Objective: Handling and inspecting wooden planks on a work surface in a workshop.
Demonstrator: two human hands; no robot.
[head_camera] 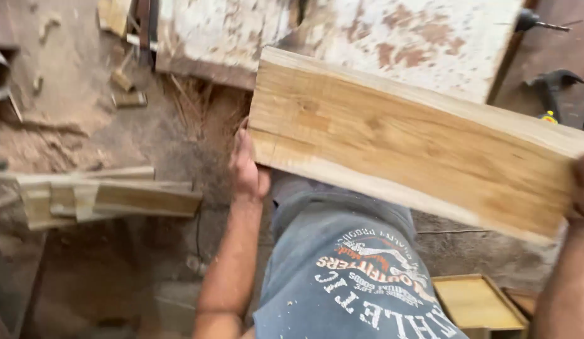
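Left hand (247, 164) and right hand (582, 188) grip opposite ends of a tilted plank (405, 141), fingers curled around its edges

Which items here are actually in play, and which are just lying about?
In play:
- wooden plank, held off the ground at both ends
- left hand on its left end
- right hand on its right end

Lying about:
- offcut stack
- drill
- hammer
- paint-stained board
- small wooden box
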